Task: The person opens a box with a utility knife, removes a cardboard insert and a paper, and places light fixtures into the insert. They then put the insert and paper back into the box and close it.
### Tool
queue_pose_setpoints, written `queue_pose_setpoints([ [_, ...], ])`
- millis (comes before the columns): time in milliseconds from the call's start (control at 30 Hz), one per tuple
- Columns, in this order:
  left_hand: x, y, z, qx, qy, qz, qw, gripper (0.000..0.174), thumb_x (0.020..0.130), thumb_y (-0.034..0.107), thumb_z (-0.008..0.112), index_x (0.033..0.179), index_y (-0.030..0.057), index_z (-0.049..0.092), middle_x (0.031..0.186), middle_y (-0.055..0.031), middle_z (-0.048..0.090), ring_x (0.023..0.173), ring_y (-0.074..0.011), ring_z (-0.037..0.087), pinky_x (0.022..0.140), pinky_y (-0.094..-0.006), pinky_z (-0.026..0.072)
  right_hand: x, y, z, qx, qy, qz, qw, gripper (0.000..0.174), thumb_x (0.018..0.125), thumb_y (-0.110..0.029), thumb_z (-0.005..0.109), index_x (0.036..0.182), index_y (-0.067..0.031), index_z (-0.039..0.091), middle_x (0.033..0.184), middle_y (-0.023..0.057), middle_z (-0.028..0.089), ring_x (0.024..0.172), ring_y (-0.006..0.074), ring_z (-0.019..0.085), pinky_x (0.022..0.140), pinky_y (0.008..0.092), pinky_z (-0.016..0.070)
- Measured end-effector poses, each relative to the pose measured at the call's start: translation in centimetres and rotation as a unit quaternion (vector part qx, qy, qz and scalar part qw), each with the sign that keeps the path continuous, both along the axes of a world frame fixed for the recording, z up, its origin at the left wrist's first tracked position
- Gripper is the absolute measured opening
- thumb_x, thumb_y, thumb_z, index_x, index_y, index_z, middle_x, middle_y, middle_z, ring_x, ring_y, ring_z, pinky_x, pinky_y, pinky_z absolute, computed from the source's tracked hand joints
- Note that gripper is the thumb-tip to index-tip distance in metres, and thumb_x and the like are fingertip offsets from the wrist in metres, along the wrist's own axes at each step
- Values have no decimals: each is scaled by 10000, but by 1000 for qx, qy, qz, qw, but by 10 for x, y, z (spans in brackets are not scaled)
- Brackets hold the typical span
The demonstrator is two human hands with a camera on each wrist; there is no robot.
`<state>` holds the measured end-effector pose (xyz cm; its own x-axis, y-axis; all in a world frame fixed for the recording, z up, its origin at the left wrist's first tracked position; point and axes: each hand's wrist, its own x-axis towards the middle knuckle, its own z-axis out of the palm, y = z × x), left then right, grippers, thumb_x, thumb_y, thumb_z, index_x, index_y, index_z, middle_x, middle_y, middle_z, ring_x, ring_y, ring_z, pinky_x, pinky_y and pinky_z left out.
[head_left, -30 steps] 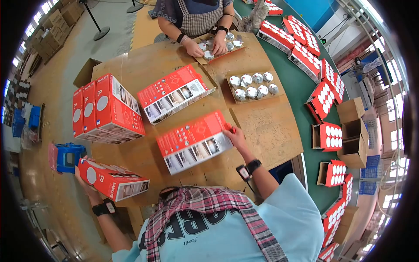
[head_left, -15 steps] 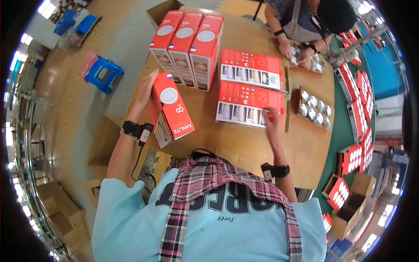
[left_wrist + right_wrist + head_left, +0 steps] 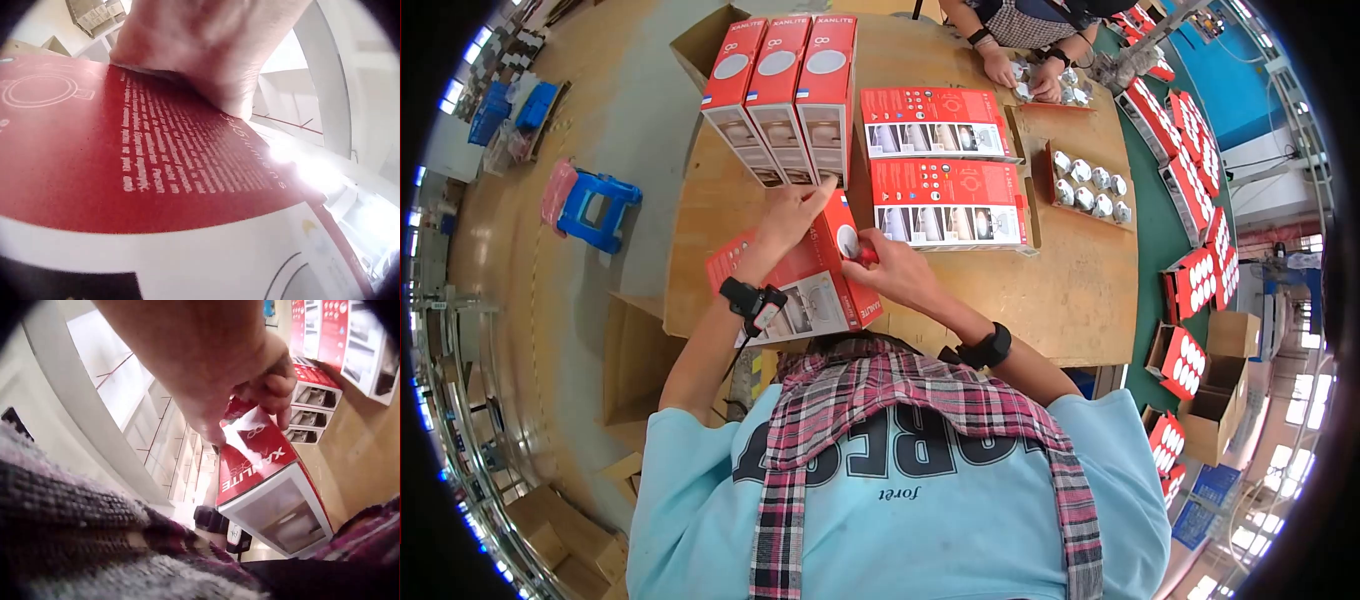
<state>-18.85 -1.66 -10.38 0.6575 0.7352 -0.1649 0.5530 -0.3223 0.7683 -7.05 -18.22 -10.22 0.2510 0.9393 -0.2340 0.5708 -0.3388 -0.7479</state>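
A red and white XANLITE light box (image 3: 800,270) stands at the table's near edge, its narrow printed face turned up. My left hand (image 3: 788,218) grips its far end, fingers reaching over the edge; in the left wrist view, the hand (image 3: 194,56) lies against the red printed panel (image 3: 62,144). My right hand (image 3: 895,268) pinches a small red object (image 3: 866,250) at the box's upper face, close to the white circle. Its kind is mostly hidden by the fingers. In the right wrist view, curled fingers (image 3: 275,390) are right at the face lettered XANLITE.
Three upright red boxes (image 3: 778,90) stand just beyond. Two more boxes (image 3: 948,205) lie flat to the right, near a tray of silvery bulbs (image 3: 1090,188). Across the table another person's hands (image 3: 1025,75) work over a similar tray. A green conveyor (image 3: 1145,225) carries filled boxes.
The right hand with the small red object has moved from the flat boxes to the box at the left hand. That box has turned and come down nearer the body. The head view has shifted.
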Motion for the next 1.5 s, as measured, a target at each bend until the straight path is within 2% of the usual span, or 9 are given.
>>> queue_pose_setpoints([
  [233, 9, -10, 3, 34, 19, -53, 998, 528, 855, 496, 459, 848, 12, 670, 670, -223, 594, 733, -371, 608, 683, -408, 452, -11, -8, -7, -36, 37, -33, 998, 742, 732, -602, 591, 1103, 34, 496, 886, 220, 635, 844, 368, 626, 730, 431, 490],
  [400, 12, -10, 3, 54, 36, -107, 992, 515, 862, 475, 465, 833, 0, 662, 661, -204, 596, 656, -326, 597, 654, -389, 444, -14, -14, -20, 37, 69, -32, 996, 727, 737, -606, 588, 1019, 59, 508, 804, 226, 614, 773, 374, 613, 700, 440, 477],
  [633, 12, -2, -5, 10, 51, -184, 982, 490, 877, 434, 475, 959, -19, 641, 776, -155, 644, 702, -196, 604, 667, -344, 443, 13, -27, -46, 125, 204, 42, 970, 574, 764, -430, 664, 1019, 67, 530, 731, 106, 564, 643, 199, 553, 631, 316, 447],
  [900, 11, 7, -13, -81, -9, -245, 966, 400, 873, 357, 517, 913, -27, 619, 898, -82, 636, 829, -156, 568, 745, -302, 425, 51, -58, -62, -32, 463, 19, 885, 539, 810, -419, 650, 1089, 24, 522, 696, -2, 479, 622, 69, 457, 546, 252, 385],
  [1000, 21, 11, -4, -67, 65, -249, 964, 371, 844, 344, 557, 870, -20, 619, 837, -96, 633, 794, -177, 580, 724, -321, 437, 42, -58, -82, 189, 223, -34, 956, 407, 807, -334, 660, 1040, -27, 528, 724, 20, 508, 664, 133, 526, 529, 301, 409],
  [1100, 25, 15, -14, -24, 80, -269, 959, 364, 808, 342, 592, 854, -19, 618, 773, -121, 623, 721, -200, 581, 664, -341, 444, 26, -55, 18, 244, -70, -120, 960, 295, 795, -214, 637, 1045, -86, 544, 779, 61, 524, 744, 251, 569, 553, 369, 445],
  [1233, 42, 7, -1, -40, 108, -288, 951, 327, 834, 298, 556, 840, -29, 581, 750, -95, 588, 711, -160, 532, 680, -316, 420, 5, -45, 43, 275, -18, 152, 949, 204, 773, -126, 604, 971, -97, 566, 787, 93, 520, 770, 320, 569, 599, 426, 456],
  [1400, 40, 5, 3, -54, 63, -281, 956, 458, 852, 418, 531, 804, -35, 581, 669, -113, 532, 628, -180, 478, 626, -335, 400, 53, -37, -71, 187, -44, 66, 979, 198, 777, -184, 626, 952, -101, 586, 793, 98, 584, 711, 315, 574, 608, 401, 461],
  [1500, 40, 3, 2, -68, 63, -275, 957, 486, 887, 432, 487, 867, -42, 587, 731, -127, 548, 694, -180, 490, 674, -327, 399, 45, -36, -54, 71, 4, -1, 997, 298, 787, -350, 627, 890, -74, 577, 772, 118, 602, 711, 321, 585, 617, 407, 466],
])
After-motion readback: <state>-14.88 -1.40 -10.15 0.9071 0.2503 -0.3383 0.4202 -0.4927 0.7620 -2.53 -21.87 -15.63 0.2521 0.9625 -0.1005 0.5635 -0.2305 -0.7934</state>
